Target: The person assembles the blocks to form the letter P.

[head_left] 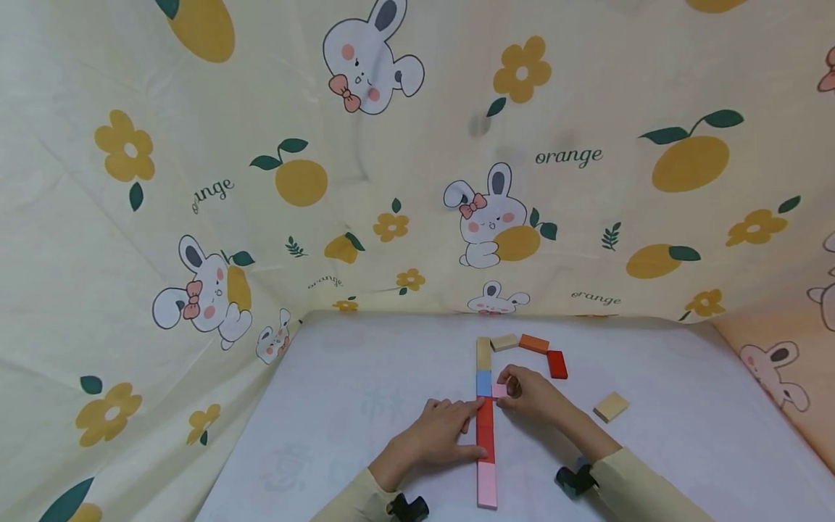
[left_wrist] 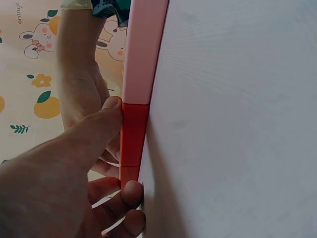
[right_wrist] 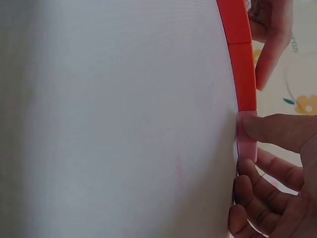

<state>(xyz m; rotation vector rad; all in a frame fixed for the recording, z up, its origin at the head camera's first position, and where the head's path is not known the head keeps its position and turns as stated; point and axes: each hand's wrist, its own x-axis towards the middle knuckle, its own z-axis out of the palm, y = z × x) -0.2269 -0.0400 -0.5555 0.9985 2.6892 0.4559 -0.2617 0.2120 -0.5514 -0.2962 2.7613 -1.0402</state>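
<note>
A straight column of wooden blocks lies on the white tabletop: a tan block [head_left: 483, 354], a blue block [head_left: 483, 383], red blocks [head_left: 485, 429] and a pink block [head_left: 486, 487] at the near end. My left hand [head_left: 438, 433] lies along the column's left side, thumb and forefinger spread and touching the red part; the left wrist view has its thumb [left_wrist: 101, 129] by the red-pink seam. Beside the blue block, my right hand [head_left: 533, 397] pinches a short pink block [head_left: 499, 390] between thumb and fingers. In the right wrist view that pink block [right_wrist: 247, 144] meets the red end.
From the column's far end a tan block [head_left: 504, 342], an orange block [head_left: 534, 344] and a red block [head_left: 557, 365] curve rightward. A loose tan block [head_left: 611, 407] lies right of my right hand. Behind the white table [head_left: 339, 362] hangs a printed cloth [head_left: 417, 246].
</note>
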